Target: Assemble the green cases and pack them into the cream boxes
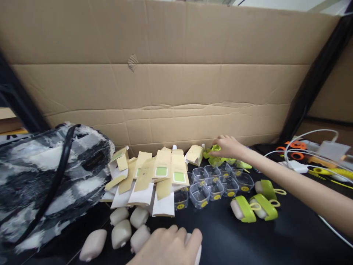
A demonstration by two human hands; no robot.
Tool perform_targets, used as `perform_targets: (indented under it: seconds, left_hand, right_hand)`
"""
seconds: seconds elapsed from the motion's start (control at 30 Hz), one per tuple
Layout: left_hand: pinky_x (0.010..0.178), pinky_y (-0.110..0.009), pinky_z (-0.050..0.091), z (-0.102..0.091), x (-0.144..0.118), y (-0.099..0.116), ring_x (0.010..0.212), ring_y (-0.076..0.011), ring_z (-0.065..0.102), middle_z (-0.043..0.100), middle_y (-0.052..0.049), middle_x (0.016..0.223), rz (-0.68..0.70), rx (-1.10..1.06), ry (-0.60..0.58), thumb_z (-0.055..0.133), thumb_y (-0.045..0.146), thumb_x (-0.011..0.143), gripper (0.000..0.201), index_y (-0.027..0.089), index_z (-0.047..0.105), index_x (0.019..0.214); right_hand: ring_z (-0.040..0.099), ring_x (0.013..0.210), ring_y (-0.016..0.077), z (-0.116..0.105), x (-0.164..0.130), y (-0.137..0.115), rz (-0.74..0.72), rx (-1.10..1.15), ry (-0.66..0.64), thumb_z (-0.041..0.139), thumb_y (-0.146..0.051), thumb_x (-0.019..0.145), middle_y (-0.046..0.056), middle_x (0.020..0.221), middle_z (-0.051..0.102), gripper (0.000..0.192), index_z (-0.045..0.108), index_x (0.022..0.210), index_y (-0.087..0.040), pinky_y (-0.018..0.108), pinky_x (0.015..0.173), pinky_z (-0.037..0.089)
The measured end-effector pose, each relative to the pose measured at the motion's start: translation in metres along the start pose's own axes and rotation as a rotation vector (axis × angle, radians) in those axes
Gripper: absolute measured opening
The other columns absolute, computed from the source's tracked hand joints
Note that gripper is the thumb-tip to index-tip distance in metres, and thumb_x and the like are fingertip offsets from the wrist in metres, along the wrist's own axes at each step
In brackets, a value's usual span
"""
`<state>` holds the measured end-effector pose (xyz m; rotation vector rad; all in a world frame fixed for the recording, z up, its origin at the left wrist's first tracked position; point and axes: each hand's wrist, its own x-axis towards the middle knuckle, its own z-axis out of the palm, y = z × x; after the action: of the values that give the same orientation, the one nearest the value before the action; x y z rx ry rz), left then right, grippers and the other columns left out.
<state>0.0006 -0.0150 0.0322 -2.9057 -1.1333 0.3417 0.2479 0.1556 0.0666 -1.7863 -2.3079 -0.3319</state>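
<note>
My left hand (pixel 168 246) lies palm down at the near edge of the black table (pixel 275 243), its fingers curled over a beige rounded piece (pixel 197 254) that is mostly hidden. My right hand (pixel 227 146) reaches far across to the foot of the cardboard wall, fingertips pinching a lime-green piece (pixel 215 148) at the top of a small pile of green parts (pixel 220 161). Several clear plastic tubs (pixel 213 185) with yellow stickers stand between the hands. Loose beige pieces (pixel 121 232) lie left of my left hand.
A tall cardboard wall (pixel 165 73) closes off the back. Small tan and white cartons (pixel 162 173) lie in a row. A furry black-and-white bag (pixel 41 176) fills the left. Three green-and-beige assembled items (pixel 264 207) sit under my right forearm. White cables and a charger (pixel 298 165) are at right.
</note>
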Motion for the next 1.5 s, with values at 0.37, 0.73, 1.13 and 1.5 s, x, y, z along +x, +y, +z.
perform_targets:
  seconds: [0.37, 0.73, 1.13, 1.5]
  left_hand:
    - [0.069, -0.032, 0.049, 0.011, 0.008, -0.003, 0.079, -0.0254, 0.065, 0.069, -0.007, 0.089, -0.06, -0.649, 0.248, 0.065, 0.024, 0.081, 0.018, 0.021, 0.056, 0.096]
    - [0.076, -0.031, 0.052, 0.049, 0.028, 0.016, 0.077, -0.0133, 0.064, 0.064, 0.0, 0.085, -0.218, -2.125, 0.469, 0.081, 0.049, 0.07, 0.047, 0.018, 0.052, 0.089]
    - [0.07, -0.025, 0.05, 0.049, 0.025, 0.022, 0.069, -0.0094, 0.061, 0.064, 0.003, 0.081, -0.247, -2.024, 0.576, 0.073, 0.051, 0.078, 0.04, 0.016, 0.053, 0.083]
    - [0.076, -0.023, 0.047, 0.05, 0.024, 0.021, 0.082, -0.0107, 0.058, 0.063, 0.003, 0.083, -0.204, -2.082, 0.437, 0.079, 0.042, 0.075, 0.036, 0.016, 0.058, 0.087]
  right_hand:
    - [0.065, 0.1, 0.0221, 0.047, 0.026, 0.008, 0.099, 0.241, 0.0, 0.061, -0.032, 0.094, 0.007, 0.12, 0.064, 0.027, 0.061, 0.117, -0.019, 0.043, 0.084, 0.055]
    - [0.065, 0.096, 0.0215, -0.015, -0.109, -0.039, -0.345, 0.648, 0.128, 0.062, -0.023, 0.081, 0.004, 0.109, 0.063, 0.042, 0.042, 0.118, -0.027, 0.031, 0.075, 0.056]
    - [0.062, 0.066, 0.0182, 0.024, -0.166, -0.079, -0.429, 0.525, 0.171, 0.059, -0.018, 0.074, -0.001, 0.082, 0.062, 0.03, 0.042, 0.097, -0.025, 0.029, 0.057, 0.047]
    - [0.067, 0.079, 0.021, 0.032, -0.175, -0.076, -0.373, 0.655, 0.115, 0.062, -0.019, 0.077, 0.004, 0.097, 0.065, 0.042, 0.042, 0.113, -0.025, 0.032, 0.066, 0.052]
